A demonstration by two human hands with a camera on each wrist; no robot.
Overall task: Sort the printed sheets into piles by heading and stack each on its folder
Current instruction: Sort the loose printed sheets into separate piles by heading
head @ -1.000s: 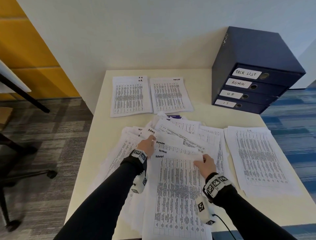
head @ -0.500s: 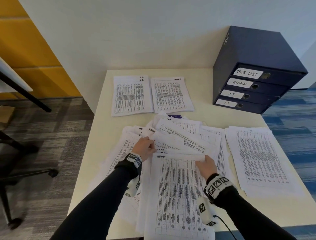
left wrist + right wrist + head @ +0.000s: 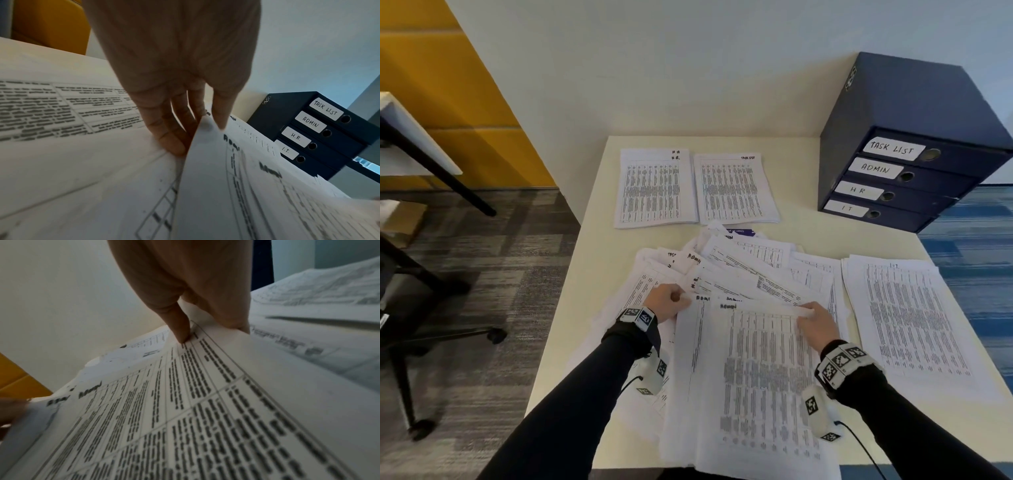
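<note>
A stack of printed sheets headed ADMIN [image 3: 756,377] lies at the table's near edge, on top of a loose heap of mixed sheets [image 3: 750,267]. My left hand [image 3: 671,299] pinches the stack's top left corner [image 3: 205,129], with the thumb above and the fingers [image 3: 174,142] below. My right hand [image 3: 808,315] pinches the top right edge, thumb [image 3: 182,331] on the print. Three sorted piles lie flat: HR [image 3: 654,188], TASK LIST [image 3: 732,188] and IT [image 3: 907,318].
A dark blue drawer box [image 3: 911,120] labelled TASK LIST, ADMIN, HR and IT stands at the table's back right. Something purple [image 3: 738,232] peeks out from under the heap. An office chair base [image 3: 431,335] is on the floor at the left.
Both hands have drawn the ADMIN sheets together and slightly to the right, so the staggered headings overlap more. The sorted piles have not moved.
</note>
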